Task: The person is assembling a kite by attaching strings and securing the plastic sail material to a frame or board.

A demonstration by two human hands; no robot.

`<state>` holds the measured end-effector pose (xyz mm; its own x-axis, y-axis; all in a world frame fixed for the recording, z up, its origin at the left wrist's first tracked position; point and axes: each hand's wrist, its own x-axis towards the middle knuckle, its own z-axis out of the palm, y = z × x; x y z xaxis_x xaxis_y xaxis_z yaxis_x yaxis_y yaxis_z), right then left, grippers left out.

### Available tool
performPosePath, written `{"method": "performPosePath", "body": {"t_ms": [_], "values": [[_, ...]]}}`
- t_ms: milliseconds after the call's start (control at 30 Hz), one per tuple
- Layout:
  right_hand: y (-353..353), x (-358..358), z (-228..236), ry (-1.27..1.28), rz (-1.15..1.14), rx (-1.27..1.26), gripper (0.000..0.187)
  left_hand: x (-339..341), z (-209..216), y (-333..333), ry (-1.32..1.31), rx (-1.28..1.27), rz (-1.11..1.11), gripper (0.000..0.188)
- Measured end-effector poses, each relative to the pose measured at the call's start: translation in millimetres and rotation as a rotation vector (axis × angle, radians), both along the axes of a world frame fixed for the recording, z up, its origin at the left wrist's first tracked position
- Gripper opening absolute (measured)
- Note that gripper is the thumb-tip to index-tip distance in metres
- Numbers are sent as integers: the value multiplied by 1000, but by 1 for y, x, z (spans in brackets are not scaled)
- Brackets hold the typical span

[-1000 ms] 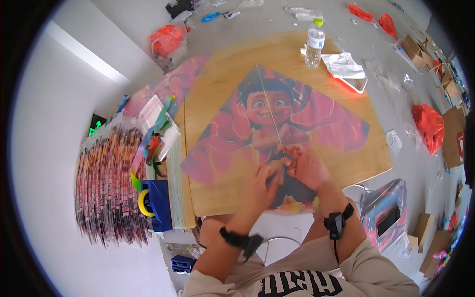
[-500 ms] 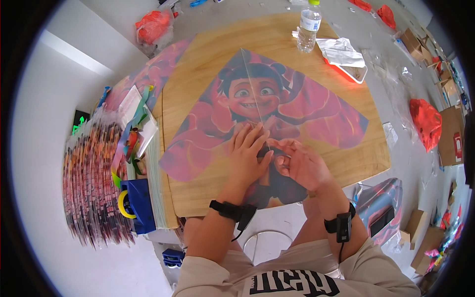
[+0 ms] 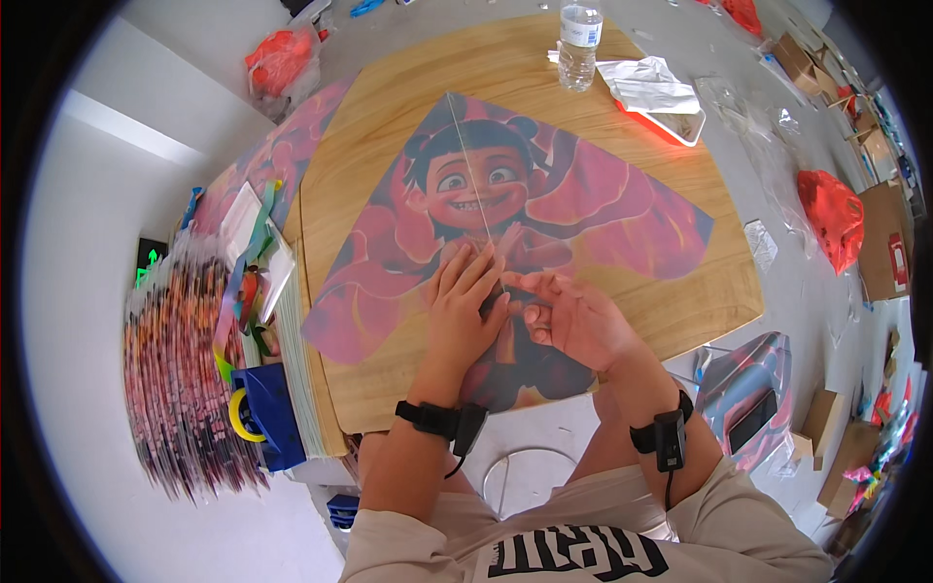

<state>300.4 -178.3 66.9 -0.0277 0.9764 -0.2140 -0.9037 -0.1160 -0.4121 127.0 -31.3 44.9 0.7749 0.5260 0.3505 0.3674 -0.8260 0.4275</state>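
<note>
A diamond-shaped kite sheet (image 3: 632,209), printed with a smiling cartoon child among red and pink folds, lies spread on the wooden table. A thin pale line (image 3: 468,155) runs from its top corner down the middle toward my hands. My left hand (image 3: 465,301) rests flat on the sheet left of this line, fingers stretched forward and slightly apart. Just right of it is my right hand (image 3: 578,316), its index finger reaching to the line and the other fingers loosely bent. I see nothing held in either hand. The sheet's lower middle is partly hidden under them.
A water bottle (image 3: 579,49) and an orange-rimmed tray (image 3: 680,124) with white paper stand at the far right of the wooden table (image 3: 389,107). At left are a blue tape dispenser (image 3: 277,408), ribbons and a thick stack of printed sheets (image 3: 194,379). A phone (image 3: 753,420) lies at right.
The whole view has shifted slightly, so table and kite appear further left and up. My hands keep nearly the same place on the sheet.
</note>
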Motion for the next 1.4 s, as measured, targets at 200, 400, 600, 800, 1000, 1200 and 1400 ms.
{"method": "performPosePath", "body": {"t_ms": [200,400,600,800,1000,1200,1400], "values": [[0,-2,-7,15,-2,-43,45,0,3,-2,12,7,5,52],[1,-2,-4,18,12,-73,53,-2,0,0,22,16,4,43],[2,-4,-7,-18,46,-98,64,0,4,-2,-5,-15,30,45],[2,-6,-11,-22,46,-83,64,0,0,-2,-48,-6,19,48],[1,-7,-12,-6,44,-63,66,-1,4,-2,11,9,-16,49],[2,-7,-11,-11,51,-56,68,-1,7,-2,22,11,-35,51],[1,-7,-11,-3,51,-40,68,-1,4,-2,16,33,-39,50]]}}
